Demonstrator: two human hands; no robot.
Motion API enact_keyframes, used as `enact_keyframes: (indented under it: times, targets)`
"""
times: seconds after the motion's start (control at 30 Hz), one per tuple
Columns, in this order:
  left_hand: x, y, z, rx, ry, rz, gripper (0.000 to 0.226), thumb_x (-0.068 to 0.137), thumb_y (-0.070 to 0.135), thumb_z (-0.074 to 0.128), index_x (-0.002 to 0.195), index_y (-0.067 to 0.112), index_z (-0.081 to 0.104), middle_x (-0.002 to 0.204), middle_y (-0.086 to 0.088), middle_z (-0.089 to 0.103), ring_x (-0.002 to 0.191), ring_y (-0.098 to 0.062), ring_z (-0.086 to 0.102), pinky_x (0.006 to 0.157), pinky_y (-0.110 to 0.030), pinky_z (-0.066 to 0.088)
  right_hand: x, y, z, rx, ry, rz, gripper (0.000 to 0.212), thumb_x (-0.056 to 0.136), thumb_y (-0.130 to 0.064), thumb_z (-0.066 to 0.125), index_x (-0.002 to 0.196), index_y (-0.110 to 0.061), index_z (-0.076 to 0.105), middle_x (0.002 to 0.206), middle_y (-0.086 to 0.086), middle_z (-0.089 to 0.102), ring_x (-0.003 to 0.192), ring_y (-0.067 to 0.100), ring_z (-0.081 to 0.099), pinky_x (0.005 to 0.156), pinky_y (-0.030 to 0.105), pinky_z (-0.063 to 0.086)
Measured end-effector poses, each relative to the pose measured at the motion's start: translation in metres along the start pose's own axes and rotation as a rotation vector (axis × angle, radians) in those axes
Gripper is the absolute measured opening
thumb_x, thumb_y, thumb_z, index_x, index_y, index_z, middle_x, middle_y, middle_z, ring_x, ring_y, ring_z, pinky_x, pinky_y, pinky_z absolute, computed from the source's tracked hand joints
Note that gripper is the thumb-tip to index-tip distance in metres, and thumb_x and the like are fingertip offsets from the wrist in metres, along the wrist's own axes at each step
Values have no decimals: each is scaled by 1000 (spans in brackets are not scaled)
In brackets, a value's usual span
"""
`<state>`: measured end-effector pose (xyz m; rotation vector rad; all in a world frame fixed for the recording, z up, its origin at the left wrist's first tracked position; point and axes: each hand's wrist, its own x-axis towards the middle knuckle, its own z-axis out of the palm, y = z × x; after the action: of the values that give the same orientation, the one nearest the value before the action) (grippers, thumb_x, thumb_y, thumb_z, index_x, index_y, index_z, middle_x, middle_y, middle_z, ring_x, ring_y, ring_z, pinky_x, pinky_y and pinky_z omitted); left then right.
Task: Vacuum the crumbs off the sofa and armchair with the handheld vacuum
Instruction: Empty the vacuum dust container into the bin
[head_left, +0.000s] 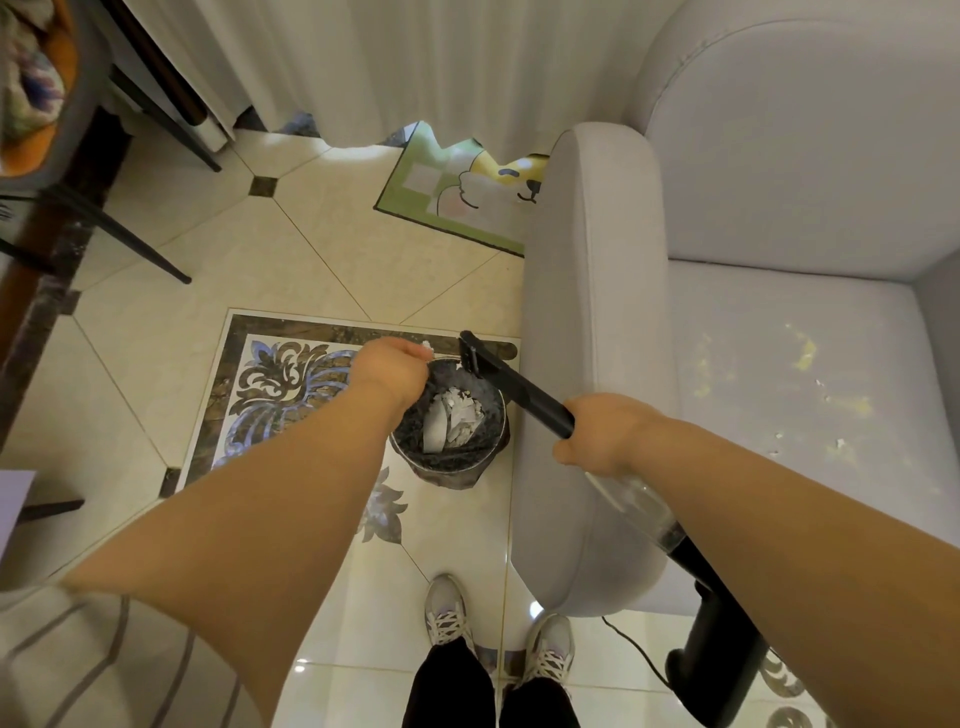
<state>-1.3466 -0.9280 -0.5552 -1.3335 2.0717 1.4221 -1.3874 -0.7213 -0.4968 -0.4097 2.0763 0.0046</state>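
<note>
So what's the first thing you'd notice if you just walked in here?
Probably the two bare arms reaching out over a small dark trash bin on the tiled floor. The left hand pinches a bit of white fluff above it, and the right hand grips the black nozzle of the handheld vacuum, its tip over the bin's rim. Next, the pale armchair on the right, with yellowish crumbs scattered on its seat.

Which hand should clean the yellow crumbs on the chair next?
Probably the right hand. It grips the vacuum and sits beside the armchair, near the crumbs on its seat. The left hand is over the bin, pinching a white bit.
</note>
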Motion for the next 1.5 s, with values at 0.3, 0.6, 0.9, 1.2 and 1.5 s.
enact_keyframes:
  times: [0.3,0.6,0.9,1.2,1.5]
  targets:
    - [-10,1,19,-381,-199,0,28,91,-4,57,119,-3,57,90,-12,65,77,-14,66,73,-20,57,-3,0,-2,26,-10,-18,19,95,-30,58,103,-19,45,79,-2,45,86,23,52,76,30,43]
    - [6,-8,9,-49,-29,-33,24,95,2,53,73,6,62,79,-11,64,69,-19,61,71,-27,55,2,13,0,37,-9,33,20,94,-28,58,109,-17,51,83,0,49,84,21,55,75,30,47]
    - [1,-6,17,73,-4,38,17,92,19,61,99,8,71,104,-16,67,104,-33,60,91,-39,51,5,8,3,25,-17,23,22,94,-29,59,110,-17,49,90,3,52,89,23,55,79,31,48]
    - [-10,0,28,-230,-167,-1,8,91,11,57,93,19,57,113,-11,65,106,-24,62,83,-34,46,6,-1,6,28,-16,-12,20,94,-28,60,107,-19,47,80,0,47,85,20,54,78,30,47]
    - [-5,-14,22,-142,-210,12,9,88,9,63,88,16,58,106,-13,63,109,-31,57,93,-39,45,3,0,10,13,-32,-10,22,95,-27,59,112,-17,50,83,0,48,87,21,53,77,30,45]
